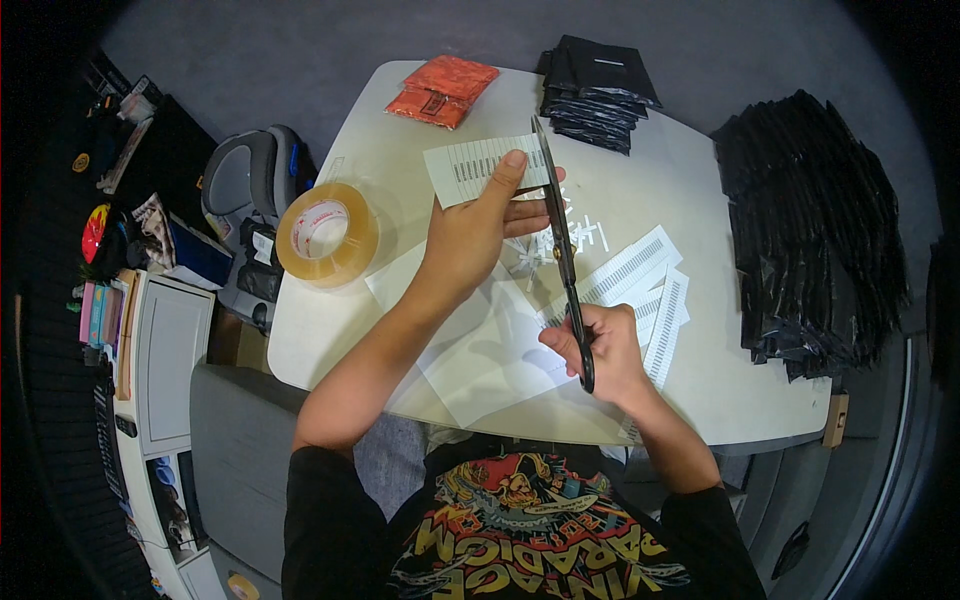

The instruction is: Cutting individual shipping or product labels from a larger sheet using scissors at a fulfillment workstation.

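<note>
My left hand (pixel 475 225) pinches a small pale sheet of barcode strips (pixel 465 172) under its thumb, fingers behind it. My right hand (pixel 600 350) grips the black scissors (pixel 562 250), whose long blades point up at the sheet's right edge. Beneath my hands, small white cut slips (pixel 552 235) are scattered on the table. More barcode sheets (pixel 655 290) fan out to the right, and a plain white sheet (pixel 460 360) lies below my left arm.
A tape roll (pixel 355 240) sits on the white table (pixel 760 405) at left. Orange packets (pixel 440 85) and black packages (pixel 595 85) lie at the back. A tall pile of black bags (pixel 810 230) stands right. A grey chair (pixel 240 175) is beyond the left edge.
</note>
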Demonstrator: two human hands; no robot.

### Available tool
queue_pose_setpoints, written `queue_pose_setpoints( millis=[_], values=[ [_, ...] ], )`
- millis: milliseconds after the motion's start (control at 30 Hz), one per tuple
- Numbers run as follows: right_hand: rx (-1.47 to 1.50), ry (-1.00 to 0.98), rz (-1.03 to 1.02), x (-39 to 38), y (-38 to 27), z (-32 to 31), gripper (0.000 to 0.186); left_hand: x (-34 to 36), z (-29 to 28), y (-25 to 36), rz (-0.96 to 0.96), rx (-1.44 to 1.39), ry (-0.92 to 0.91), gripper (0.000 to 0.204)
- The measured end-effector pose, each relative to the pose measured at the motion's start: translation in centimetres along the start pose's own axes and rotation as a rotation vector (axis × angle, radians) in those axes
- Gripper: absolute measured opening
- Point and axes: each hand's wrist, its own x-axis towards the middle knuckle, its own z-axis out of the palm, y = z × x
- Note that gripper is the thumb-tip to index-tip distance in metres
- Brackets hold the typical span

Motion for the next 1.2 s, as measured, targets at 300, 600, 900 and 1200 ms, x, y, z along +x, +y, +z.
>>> queue_pose_setpoints(
  millis=[300, 600, 900, 1200],
  values=[
    [-0.025, 0.03, -0.023, 0.0, 0.1, 0.1, 0.048, 0.1, -0.1, -0.1, -0.003, -0.01, 0.0, 0.053],
    [0.194, -0.031, 0.034, 0.0, -0.1, -0.1, 0.044, 0.8, -0.5, -0.1, -0.02, 0.001, 0.009, 0.053],
    [0.348, -0.08, -0.006, -0.4, 0.5, -0.7, 0.039, 1.7, -1.0, -0.7, 0.013, -0.083, -0.042, 0.056],
    [0.3, -0.035, 0.007, -0.4, 0.5, -0.9, 0.037, 1.6, -1.7, 0.3, 0.17, 0.446, -0.051, 0.056]
  ],
)
